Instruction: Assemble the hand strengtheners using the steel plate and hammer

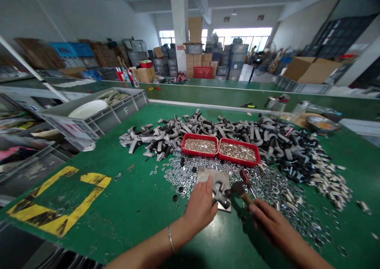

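Note:
My left hand [200, 207] grips a grey metal hook-shaped bracket [221, 198], pressing it onto a square steel plate [212, 178]. My right hand [267, 221] is shut around the wooden handle of a small hammer [236, 189], whose head is right next to the bracket. Loose steel washers [190, 175] are scattered around the plate. A red-handled tool [244, 176] lies just past the hammer head, partly hidden. A thin bracelet [170, 239] circles my left wrist.
Two red trays of small metal parts [199, 139] stand beyond the plate, among a large heap of grey-and-black brackets [282, 136]. Short metal sleeves [329, 182] lie at right. A grey crate [103, 116] sits at left on the green bench [118, 182], marked with yellow tape [56, 203].

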Available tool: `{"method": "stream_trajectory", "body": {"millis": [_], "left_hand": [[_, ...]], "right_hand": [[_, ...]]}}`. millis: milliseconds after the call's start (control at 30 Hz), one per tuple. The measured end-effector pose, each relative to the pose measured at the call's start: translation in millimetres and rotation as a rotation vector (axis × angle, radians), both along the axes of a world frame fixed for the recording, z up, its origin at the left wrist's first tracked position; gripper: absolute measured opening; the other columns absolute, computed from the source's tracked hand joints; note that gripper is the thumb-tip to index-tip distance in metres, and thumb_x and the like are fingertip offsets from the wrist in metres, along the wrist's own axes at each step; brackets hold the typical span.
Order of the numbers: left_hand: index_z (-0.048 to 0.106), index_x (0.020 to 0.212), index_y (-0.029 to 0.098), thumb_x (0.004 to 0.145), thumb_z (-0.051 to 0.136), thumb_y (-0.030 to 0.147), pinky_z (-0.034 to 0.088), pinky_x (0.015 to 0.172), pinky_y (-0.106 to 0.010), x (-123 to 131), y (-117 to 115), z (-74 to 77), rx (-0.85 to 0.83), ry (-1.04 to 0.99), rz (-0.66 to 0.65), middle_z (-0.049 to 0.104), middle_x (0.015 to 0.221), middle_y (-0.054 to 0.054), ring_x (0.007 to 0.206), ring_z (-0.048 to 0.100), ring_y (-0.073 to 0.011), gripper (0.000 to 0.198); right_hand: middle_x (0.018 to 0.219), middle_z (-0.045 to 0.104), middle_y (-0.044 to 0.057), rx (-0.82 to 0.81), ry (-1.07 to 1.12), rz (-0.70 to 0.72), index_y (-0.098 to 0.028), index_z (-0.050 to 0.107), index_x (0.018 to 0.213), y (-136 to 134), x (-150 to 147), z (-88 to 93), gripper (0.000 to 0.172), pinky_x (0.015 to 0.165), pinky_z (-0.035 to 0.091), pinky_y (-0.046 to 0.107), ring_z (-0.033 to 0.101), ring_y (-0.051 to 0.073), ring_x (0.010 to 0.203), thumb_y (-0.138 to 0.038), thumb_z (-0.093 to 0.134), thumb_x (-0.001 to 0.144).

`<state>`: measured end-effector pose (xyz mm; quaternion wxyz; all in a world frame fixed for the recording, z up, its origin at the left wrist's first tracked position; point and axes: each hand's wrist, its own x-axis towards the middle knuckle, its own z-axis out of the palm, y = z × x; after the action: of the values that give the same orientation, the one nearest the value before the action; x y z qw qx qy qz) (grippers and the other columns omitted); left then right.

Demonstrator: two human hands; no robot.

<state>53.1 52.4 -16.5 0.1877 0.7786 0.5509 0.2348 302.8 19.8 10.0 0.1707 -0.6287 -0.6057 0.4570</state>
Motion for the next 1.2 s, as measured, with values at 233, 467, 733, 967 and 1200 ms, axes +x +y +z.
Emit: {"method": "stream_trajectory", "body": {"millis": [233, 467, 733, 967, 1200], "left_hand": [[0.039, 0.141, 0.015, 0.078, 0.067, 0.034, 0.046, 0.098, -0.045, -24.1, 35.7, 10.6, -0.291, -0.333, 0.078, 0.059, 0.124, -0.017, 0.111, 0.059, -0.0288, 0.071], [0.058, 0.119, 0.019, 0.085, 0.06, 0.023, 0.038, 0.107, -0.047, -49.3, 22.5, -8.6, -0.052, -0.131, -0.036, 0.058, 0.124, -0.01, 0.12, 0.05, -0.0264, 0.034], [0.058, 0.114, 0.02, 0.084, 0.064, 0.025, 0.039, 0.105, -0.044, -45.2, 24.1, -6.5, -0.114, -0.131, -0.059, 0.058, 0.118, -0.008, 0.115, 0.049, -0.0258, 0.032], [0.056, 0.123, 0.023, 0.089, 0.061, 0.033, 0.04, 0.104, -0.044, -58.2, 29.7, 4.0, -0.117, -0.143, -0.081, 0.058, 0.122, -0.008, 0.116, 0.049, -0.0263, 0.036], [0.068, 0.108, 0.017, 0.096, 0.048, 0.021, 0.044, 0.098, -0.036, -83.1, 167.0, 50.0, 0.165, 0.334, -0.046, 0.067, 0.108, -0.01, 0.107, 0.059, -0.0227, 0.024]], "right_hand": [[0.09, 0.069, 0.011, 0.35, -0.45, 0.066, -0.023, 0.065, 0.088, 18.2, 47.1, -8.7, 0.038, 0.078, 0.052, 0.037, 0.065, 0.025, 0.083, -0.047, 0.037, 0.095], [0.094, 0.066, 0.014, 0.421, -0.713, 0.037, -0.019, 0.059, 0.084, 98.4, 5.5, -32.7, 0.02, 0.065, 0.048, 0.033, 0.066, 0.026, 0.081, -0.035, 0.052, 0.093], [0.085, 0.07, 0.01, 0.431, -0.45, -0.001, -0.021, 0.052, 0.091, 102.3, -10.3, -3.0, 0.022, 0.069, 0.049, 0.033, 0.068, 0.024, 0.076, -0.043, 0.05, 0.092], [0.066, 0.068, 0.002, 0.268, 0.076, -0.179, -0.024, 0.049, 0.092, 92.5, -66.2, -9.1, 0.037, 0.063, 0.052, 0.033, 0.068, 0.022, 0.061, -0.059, 0.038, 0.094], [0.087, 0.068, 0.014, 0.569, -0.617, 0.003, -0.019, 0.065, 0.088, 136.4, 3.1, 3.4, 0.036, 0.071, 0.047, 0.041, 0.063, 0.032, 0.081, -0.054, 0.057, 0.085]]}}
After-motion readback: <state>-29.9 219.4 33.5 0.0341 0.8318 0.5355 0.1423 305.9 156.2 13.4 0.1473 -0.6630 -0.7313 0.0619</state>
